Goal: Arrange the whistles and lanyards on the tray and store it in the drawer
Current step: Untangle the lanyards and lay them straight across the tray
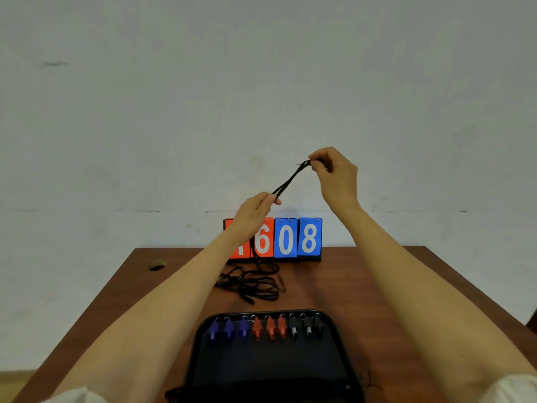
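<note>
1. Right grip (pixel 337 178), a bare hand raised high above the far side of the table (pixel 377 301), pinches one end of a black lanyard (pixel 290 177) between thumb and fingertips, with the other fingers curled in.
2. Left grip (pixel 255 209), lower and to the left, pinches the same lanyard further along. The doubled cord runs taut on a slant between the two grips.
3. Below the left grip a black strand drops across the front of a flip scoreboard (pixel 296 239) toward a tangled pile of lanyards (pixel 252 283).
4. That pile lies on the table just in front of the scoreboard, on the far side of the tray (pixel 270 367).
5. The black tray sits at the near middle of the table, between the two forearms.
6. Nine whistles lie in a row along the tray's far rim: three blue whistles (pixel 228 330) on the left, three red whistles (pixel 270 328) in the middle and three black whistles (pixel 306 327) on the right. Each has a metal ring at its far end.
7. The scoreboard stands at the table's far edge by the wall, red cards on the left and blue on the right. It reads 6, 0, 8, and the left wrist partly hides the leftmost card.
8. A round hole (pixel 157 266) is set in the table at the far left.
</note>
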Motion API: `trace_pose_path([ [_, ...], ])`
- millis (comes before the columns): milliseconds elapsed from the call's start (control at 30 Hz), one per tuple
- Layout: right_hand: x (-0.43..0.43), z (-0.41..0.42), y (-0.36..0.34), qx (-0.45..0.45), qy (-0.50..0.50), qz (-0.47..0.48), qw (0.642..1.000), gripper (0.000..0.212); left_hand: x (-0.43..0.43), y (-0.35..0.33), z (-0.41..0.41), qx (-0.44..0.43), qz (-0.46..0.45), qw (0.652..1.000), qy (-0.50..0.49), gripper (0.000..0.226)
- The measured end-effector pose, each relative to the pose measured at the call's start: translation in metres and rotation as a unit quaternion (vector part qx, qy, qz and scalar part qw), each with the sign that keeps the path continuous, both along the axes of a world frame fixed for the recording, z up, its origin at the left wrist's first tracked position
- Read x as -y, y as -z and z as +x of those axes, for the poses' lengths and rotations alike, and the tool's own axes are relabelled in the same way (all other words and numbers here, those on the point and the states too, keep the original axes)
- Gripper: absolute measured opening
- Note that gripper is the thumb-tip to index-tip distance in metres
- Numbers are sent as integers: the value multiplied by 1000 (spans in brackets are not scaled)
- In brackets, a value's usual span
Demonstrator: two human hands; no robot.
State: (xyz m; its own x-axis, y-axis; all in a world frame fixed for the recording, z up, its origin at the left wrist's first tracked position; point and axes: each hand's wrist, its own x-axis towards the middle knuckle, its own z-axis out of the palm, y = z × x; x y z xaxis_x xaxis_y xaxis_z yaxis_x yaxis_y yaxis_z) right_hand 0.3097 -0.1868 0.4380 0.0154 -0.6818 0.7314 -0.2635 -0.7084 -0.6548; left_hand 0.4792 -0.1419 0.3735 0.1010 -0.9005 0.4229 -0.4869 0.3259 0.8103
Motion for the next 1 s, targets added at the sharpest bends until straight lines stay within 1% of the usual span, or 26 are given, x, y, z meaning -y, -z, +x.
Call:
trace_pose_path([
  [67,-1,-13,6,-1,9,12,1000,14,-10,-2,10,23,-14,999,-31,28],
  [133,-4,-24,15,-20,24,21,999,14,-19,-3,20,33,-19,998,-54,25],
  [267,-11,-42,36,-126,57,36,990,17,-38,0,35,94,-11,992,-84,31],
  [333,-14,-50,47,-181,64,52,980,18,-48,8,42,130,8,988,-78,32],
  [467,-20,-71,77,-253,49,99,961,18,-70,29,59,195,43,977,-70,32],
  [533,-23,-82,94,-274,53,108,954,17,-82,42,66,199,52,975,-82,29],
  [700,-37,-98,133,-273,33,158,948,19,-104,79,75,222,98,962,-123,29],
  [767,-42,-102,149,-289,26,184,939,21,-110,95,79,231,126,955,-139,29],
  [867,-50,-110,171,-306,29,224,925,21,-123,118,85,221,161,950,-151,28],
  [1000,-63,-112,199,-363,8,271,892,21,-141,144,81,223,183,948,-134,27],
])
